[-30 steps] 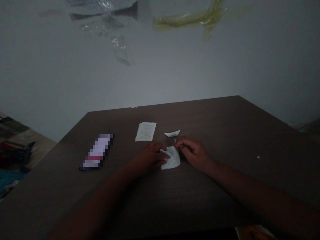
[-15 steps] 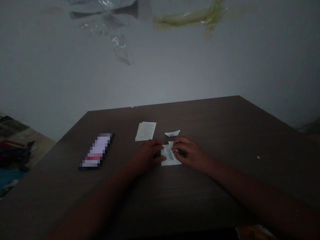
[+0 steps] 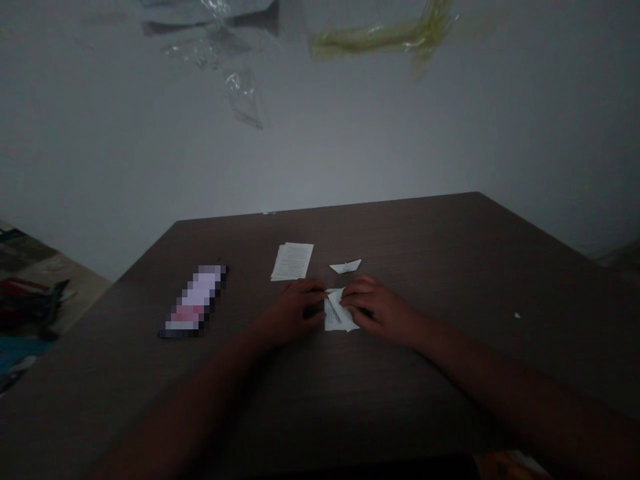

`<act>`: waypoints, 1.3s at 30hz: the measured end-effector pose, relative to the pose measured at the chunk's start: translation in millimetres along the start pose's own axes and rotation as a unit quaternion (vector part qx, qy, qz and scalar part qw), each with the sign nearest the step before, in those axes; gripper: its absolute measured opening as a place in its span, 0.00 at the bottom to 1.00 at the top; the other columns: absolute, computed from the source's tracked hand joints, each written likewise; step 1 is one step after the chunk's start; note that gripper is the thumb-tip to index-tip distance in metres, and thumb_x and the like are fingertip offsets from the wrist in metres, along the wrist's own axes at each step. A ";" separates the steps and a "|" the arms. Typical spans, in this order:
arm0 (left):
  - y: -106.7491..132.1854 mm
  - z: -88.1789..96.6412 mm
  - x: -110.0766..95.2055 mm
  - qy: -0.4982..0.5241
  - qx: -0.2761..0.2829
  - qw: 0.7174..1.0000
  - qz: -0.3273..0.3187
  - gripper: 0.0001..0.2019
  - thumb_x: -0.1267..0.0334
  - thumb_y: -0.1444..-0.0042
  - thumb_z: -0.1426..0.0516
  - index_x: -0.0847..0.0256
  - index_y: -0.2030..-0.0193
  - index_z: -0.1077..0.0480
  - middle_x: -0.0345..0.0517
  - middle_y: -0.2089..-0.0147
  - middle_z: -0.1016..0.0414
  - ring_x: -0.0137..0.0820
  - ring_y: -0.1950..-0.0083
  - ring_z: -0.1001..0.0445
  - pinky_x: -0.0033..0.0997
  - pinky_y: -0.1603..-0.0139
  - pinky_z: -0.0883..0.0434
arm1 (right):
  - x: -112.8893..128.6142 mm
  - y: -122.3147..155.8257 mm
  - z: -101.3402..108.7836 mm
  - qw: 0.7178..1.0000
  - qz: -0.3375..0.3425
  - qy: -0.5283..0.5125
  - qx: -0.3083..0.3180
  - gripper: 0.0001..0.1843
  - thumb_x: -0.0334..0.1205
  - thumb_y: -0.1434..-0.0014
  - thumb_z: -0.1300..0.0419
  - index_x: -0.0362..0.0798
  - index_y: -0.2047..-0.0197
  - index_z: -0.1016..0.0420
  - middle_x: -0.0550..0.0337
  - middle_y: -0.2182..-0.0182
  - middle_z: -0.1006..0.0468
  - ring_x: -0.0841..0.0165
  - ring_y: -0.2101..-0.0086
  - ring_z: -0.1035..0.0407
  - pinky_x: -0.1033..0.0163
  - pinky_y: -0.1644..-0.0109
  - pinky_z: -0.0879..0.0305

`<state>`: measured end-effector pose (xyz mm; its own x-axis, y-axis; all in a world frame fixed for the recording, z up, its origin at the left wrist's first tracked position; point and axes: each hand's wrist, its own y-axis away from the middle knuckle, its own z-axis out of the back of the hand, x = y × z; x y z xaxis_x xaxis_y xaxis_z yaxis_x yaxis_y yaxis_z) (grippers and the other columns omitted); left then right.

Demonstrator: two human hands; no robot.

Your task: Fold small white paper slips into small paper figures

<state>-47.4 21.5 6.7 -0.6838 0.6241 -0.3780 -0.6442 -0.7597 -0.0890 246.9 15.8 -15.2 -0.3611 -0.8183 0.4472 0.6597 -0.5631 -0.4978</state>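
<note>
A small printed sheet of paper (image 3: 334, 319) lies on the table between my hands, with its right side folded over at a slant. My left hand (image 3: 296, 309) holds the sheet's left edge, index fingertip at the upper corner and thumb lower down. With bent fingers, my right hand (image 3: 374, 305) grips the folded flap from the right; its fingertips cover part of the paper. Just beyond my right fingers rests a small folded paper boat (image 3: 345, 267). Behind my left hand is a stack of printed paper sheets (image 3: 293, 261).
A phone (image 3: 195, 301) with a blurred screen lies at left on the dark wooden table (image 3: 410, 240). One tiny white scrap (image 3: 517, 315) is at right. Behind the table's far edge rises a wall (image 3: 350, 147) with tape and plastic on it.
The sheet's right side has been turned over toward the left, forming a slanted flap. My right fingers have moved slightly left with it; my left hand has barely moved.
</note>
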 end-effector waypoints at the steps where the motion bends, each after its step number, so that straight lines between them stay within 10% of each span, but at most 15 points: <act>1: 0.1 -0.6 0.7 0.004 0.000 1.000 0.007 0.20 0.66 0.26 0.32 0.57 0.30 0.16 0.56 0.23 0.18 0.54 0.21 0.22 0.60 0.15 0.28 | 1.2 0.1 0.9 1.000 0.000 0.003 0.005 0.15 0.31 0.22 0.38 0.50 0.43 0.10 0.47 0.48 0.09 0.53 0.46 0.18 0.41 0.34 0.19; 39: 0.6 0.9 14.1 0.100 -0.012 0.995 0.021 0.16 0.64 0.31 0.27 0.54 0.38 0.14 0.55 0.25 0.16 0.52 0.22 0.19 0.62 0.17 0.24 | 19.6 2.2 2.1 0.989 -0.044 0.088 0.115 0.21 0.44 0.16 0.35 0.47 0.27 0.15 0.42 0.30 0.13 0.45 0.31 0.24 0.34 0.23 0.26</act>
<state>-57.8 29.9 2.2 -0.6260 0.5452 -0.5576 -0.6074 -0.7893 -0.0899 242.7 -1.2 -5.9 -0.5191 -0.7863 0.3352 0.7458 -0.6082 -0.2718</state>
